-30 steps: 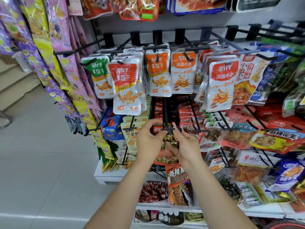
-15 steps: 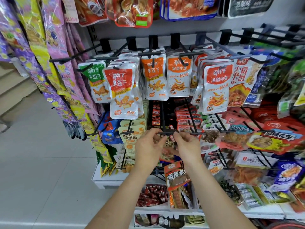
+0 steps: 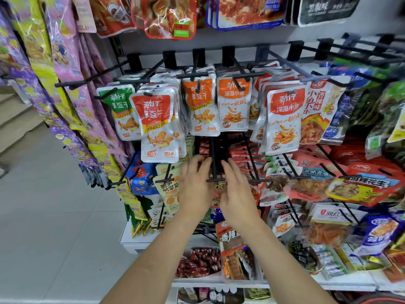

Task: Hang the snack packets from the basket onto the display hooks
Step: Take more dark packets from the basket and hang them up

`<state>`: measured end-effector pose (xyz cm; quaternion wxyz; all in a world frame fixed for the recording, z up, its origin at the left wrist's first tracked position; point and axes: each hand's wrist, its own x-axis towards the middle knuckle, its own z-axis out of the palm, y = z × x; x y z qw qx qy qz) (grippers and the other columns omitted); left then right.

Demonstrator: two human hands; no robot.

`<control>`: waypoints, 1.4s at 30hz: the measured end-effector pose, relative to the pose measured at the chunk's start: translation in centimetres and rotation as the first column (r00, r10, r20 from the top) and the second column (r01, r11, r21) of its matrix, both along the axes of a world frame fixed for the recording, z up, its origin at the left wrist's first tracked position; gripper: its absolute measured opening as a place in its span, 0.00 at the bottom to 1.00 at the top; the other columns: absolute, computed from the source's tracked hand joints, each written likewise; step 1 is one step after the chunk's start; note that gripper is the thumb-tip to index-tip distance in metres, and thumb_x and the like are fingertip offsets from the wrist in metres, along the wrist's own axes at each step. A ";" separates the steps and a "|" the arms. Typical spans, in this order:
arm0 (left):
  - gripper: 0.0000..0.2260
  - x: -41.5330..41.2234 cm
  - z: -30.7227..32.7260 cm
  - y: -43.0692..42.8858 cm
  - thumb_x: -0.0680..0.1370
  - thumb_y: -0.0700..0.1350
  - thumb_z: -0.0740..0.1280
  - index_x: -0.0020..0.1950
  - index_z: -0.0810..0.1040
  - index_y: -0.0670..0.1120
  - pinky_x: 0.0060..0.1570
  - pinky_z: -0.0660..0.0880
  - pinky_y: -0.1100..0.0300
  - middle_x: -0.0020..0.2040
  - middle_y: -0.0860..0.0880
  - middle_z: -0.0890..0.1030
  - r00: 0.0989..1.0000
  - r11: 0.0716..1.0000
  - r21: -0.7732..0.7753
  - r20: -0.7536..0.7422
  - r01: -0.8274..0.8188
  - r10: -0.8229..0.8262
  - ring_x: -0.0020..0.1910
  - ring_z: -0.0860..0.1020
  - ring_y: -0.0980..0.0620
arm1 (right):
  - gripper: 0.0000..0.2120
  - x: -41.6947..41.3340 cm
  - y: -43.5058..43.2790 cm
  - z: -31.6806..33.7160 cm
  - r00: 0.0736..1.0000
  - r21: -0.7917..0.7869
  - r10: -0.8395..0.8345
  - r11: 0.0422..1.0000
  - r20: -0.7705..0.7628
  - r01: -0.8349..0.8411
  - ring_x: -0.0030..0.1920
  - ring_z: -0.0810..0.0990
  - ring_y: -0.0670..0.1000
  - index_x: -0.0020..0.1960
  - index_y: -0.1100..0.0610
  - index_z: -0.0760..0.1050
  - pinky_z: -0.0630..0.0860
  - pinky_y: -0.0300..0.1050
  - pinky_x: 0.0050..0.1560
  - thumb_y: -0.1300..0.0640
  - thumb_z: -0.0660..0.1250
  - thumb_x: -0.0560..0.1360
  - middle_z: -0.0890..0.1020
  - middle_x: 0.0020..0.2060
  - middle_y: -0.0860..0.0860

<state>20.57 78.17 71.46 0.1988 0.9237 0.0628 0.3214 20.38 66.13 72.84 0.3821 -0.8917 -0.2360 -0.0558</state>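
Note:
My left hand (image 3: 194,185) and my right hand (image 3: 237,191) reach into the rack on either side of a black display hook (image 3: 213,156). The fingers of both hands are stretched forward and hold nothing that I can see. A dark snack packet (image 3: 219,186) hangs from this hook near its cross-tip, mostly hidden between my hands. Further back on the same hook are dark red packets (image 3: 203,148), close to my left fingertips. The basket is not in view.
Above hang rows of white, red and orange packets (image 3: 157,126) on longer hooks that jut toward me. Red peanut packets (image 3: 363,183) crowd the right. Long strips of packets (image 3: 65,95) hang at the left, beside tiled floor (image 3: 54,205). Boxes of sweets (image 3: 199,262) sit on the shelf below.
Both hands pinched the packet at the hook's tip before. They have since let go and moved deeper along the hook with fingers straightened. The camera has come closer to the rack.

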 end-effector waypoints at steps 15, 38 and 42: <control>0.34 1.3 0.2 1.8 0.76 0.36 0.65 0.79 0.54 0.47 0.71 0.47 0.63 0.78 0.50 0.57 0.968 0.986 0.129 -0.242 0.107 -0.073 0.77 0.52 0.51 | 0.34 6.2 2.0 0.9 0.997 -0.105 -0.026 0.994 -0.079 0.018 0.70 0.69 0.58 0.76 0.58 0.56 0.73 0.51 0.61 0.65 0.64 0.73 0.60 0.76 0.55; 0.37 -1.1 -1.9 2.1 0.67 0.30 0.72 0.74 0.62 0.40 0.67 0.65 0.50 0.73 0.39 0.66 0.974 0.965 0.141 -0.079 0.223 -0.214 0.73 0.64 0.42 | 0.34 -0.2 -0.2 -2.8 0.995 0.146 0.017 0.989 -0.094 -0.003 0.69 0.67 0.52 0.76 0.53 0.59 0.67 0.39 0.62 0.73 0.57 0.74 0.62 0.73 0.50; 0.35 -4.0 -2.5 1.5 0.69 0.25 0.68 0.73 0.64 0.40 0.73 0.61 0.58 0.73 0.42 0.67 0.975 0.975 0.061 0.058 0.212 -0.216 0.73 0.64 0.47 | 0.35 0.2 -0.4 -2.3 0.989 0.067 0.018 0.998 -0.145 -0.009 0.70 0.67 0.54 0.78 0.52 0.54 0.70 0.46 0.64 0.71 0.59 0.75 0.59 0.74 0.51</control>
